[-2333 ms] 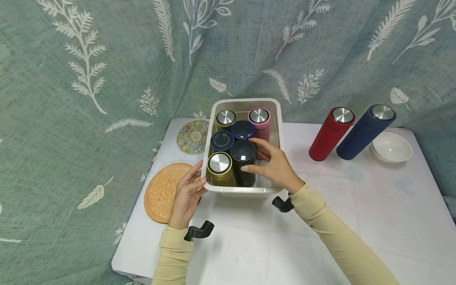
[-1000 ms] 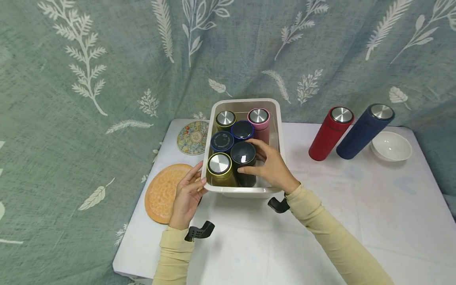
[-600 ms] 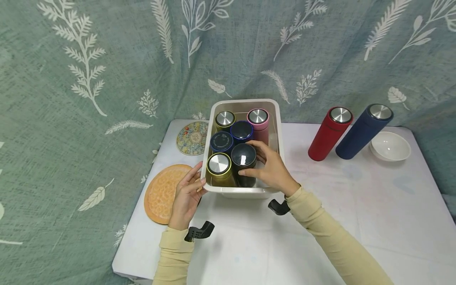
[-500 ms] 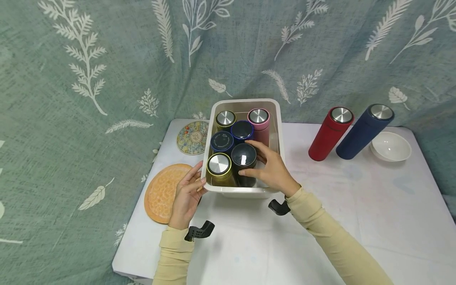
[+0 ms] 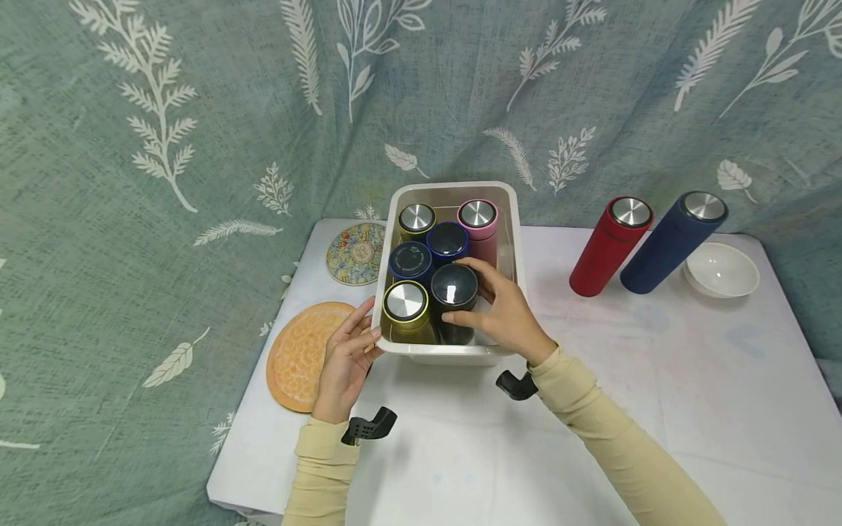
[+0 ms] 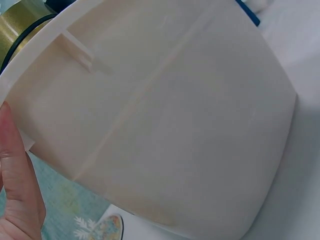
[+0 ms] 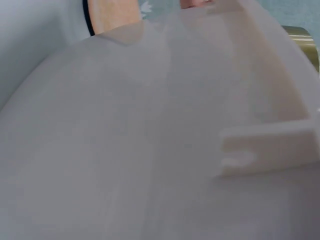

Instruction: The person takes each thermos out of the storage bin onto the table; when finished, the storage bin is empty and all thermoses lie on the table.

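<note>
A cream plastic bin (image 5: 454, 351) holds several thermos flasks standing close together. My right hand (image 5: 503, 307) reaches in over the bin's right side and grips a black flask (image 5: 455, 285) near its lid, thumb in front and fingers behind. At the bin's front left corner, my left hand (image 5: 345, 358) holds the rim between thumb and fingers. Beside the black flask stand a gold flask (image 5: 406, 301) and a dark blue flask (image 5: 411, 261). The left wrist view shows the bin's outer wall (image 6: 175, 110) and a few left fingers (image 6: 17, 175); the right wrist view shows mostly wall (image 7: 125, 125).
Behind these stand another gold flask (image 5: 417, 219), a blue-rimmed flask (image 5: 448, 239) and a pink flask (image 5: 479, 219). A red flask (image 5: 605, 252), a navy flask (image 5: 671, 245) and a white bowl (image 5: 722, 272) stand right. An orange round mat (image 5: 299, 358) and a patterned round mat (image 5: 355, 256) lie left.
The black flask's lid has shifted slightly right and towards me, away from the dark blue flask, with my right hand on it. My left hand stays at the bin's corner.
</note>
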